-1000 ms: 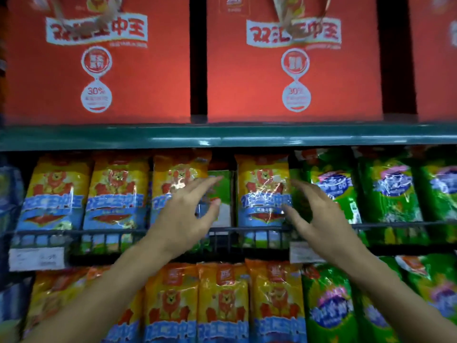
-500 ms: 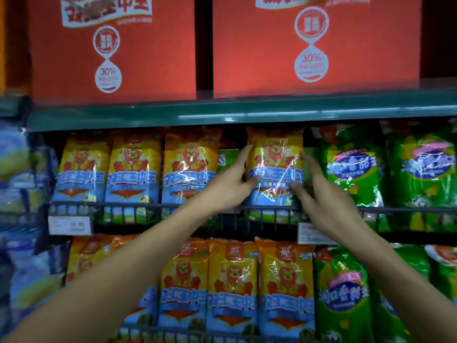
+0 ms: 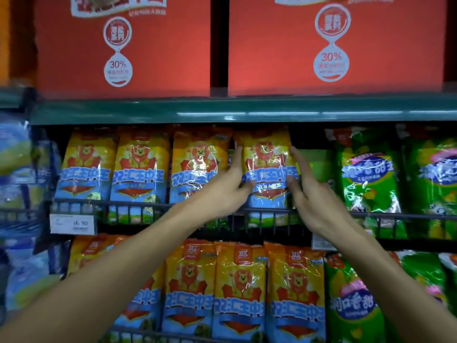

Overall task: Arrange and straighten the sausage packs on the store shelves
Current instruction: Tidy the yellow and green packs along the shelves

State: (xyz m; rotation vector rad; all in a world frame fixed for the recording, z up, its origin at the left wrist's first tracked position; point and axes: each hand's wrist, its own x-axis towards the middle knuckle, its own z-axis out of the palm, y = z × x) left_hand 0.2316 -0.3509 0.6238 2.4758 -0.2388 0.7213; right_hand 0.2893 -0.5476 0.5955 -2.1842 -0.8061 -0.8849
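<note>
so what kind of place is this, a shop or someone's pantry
Most likely a shop aisle, such as a supermarket. Rows of identical yellow sausage packs stand behind a wire shelf rail, a price tag is clipped to it, and red cartons sit on the shelf above.

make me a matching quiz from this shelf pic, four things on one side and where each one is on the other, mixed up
Things
1. red boxes
2. yellow pack between the left hand and right hand
3. green packs
4. price tag

Places
A. on the rail at the left end of the middle shelf
B. top shelf, above the green ledge
C. middle shelf, fourth yellow one from the left
D. middle shelf, to the right of the yellow packs

Pairs: 1-B, 2-C, 3-D, 4-A
</note>
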